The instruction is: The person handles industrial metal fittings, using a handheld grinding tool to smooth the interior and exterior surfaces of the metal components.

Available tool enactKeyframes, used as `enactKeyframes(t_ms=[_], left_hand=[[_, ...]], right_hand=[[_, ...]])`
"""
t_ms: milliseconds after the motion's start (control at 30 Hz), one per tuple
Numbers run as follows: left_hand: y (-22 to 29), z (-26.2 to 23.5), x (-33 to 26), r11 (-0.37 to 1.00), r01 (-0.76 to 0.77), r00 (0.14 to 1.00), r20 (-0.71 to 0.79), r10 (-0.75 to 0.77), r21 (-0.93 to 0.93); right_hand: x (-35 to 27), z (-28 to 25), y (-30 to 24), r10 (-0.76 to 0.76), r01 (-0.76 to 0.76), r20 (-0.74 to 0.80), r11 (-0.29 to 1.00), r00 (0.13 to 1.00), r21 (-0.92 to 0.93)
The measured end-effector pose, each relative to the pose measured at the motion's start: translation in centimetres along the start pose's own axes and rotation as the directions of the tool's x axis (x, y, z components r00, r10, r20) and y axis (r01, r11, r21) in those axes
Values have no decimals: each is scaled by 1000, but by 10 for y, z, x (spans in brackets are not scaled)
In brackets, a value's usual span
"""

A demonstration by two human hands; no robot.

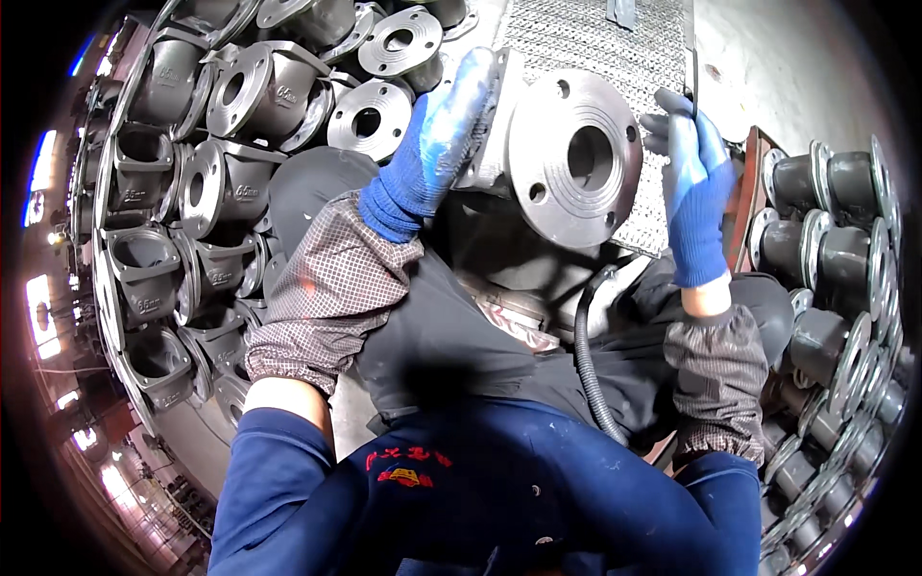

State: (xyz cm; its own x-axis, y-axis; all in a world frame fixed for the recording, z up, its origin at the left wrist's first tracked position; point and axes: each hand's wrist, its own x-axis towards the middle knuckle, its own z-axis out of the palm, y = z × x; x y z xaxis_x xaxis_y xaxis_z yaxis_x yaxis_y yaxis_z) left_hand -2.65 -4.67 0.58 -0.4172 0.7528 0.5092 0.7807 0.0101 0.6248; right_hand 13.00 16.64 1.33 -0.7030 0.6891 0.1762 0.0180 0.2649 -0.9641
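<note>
A grey metal flanged valve body stands in front of me, its round drilled flange and central bore facing up toward me. My left hand, in a blue knit glove with a coated palm, lies along the left side flange of this casting and holds it, fingers stretched forward. To the right of the casting, my right hand, in the same kind of glove, has its fingers curled around a thin dark rod. The rod's lower end is hidden by the fingers. A gap separates this hand from the round flange.
Rows of similar grey castings are stacked on the left, and more flanged pieces stand on the right. Under the work lies a textured grey mat. A reddish-brown edge and a corrugated black hose are near my legs.
</note>
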Motion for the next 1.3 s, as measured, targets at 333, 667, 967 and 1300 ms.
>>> enactKeyframes(t_ms=[333, 667, 967, 1300], left_hand=[[29, 17, 17, 745, 398, 917, 244, -314, -535], [-31, 11, -4, 382, 673, 533, 58, -844, -633], [-10, 73, -1, 102, 652, 607, 437, -664, -751], [-8, 86, 43, 179, 762, 502, 393, -770, -623]], right_hand=[[-46, 27, 4, -102, 117, 70, 954, 992, -274], [-35, 2, 21, 13, -22, -37, 966, 999, -258], [-13, -18, 50, 276, -268, -171, 961, 946, 67], [-14, -37, 90, 279, -287, -124, 957, 952, -45]])
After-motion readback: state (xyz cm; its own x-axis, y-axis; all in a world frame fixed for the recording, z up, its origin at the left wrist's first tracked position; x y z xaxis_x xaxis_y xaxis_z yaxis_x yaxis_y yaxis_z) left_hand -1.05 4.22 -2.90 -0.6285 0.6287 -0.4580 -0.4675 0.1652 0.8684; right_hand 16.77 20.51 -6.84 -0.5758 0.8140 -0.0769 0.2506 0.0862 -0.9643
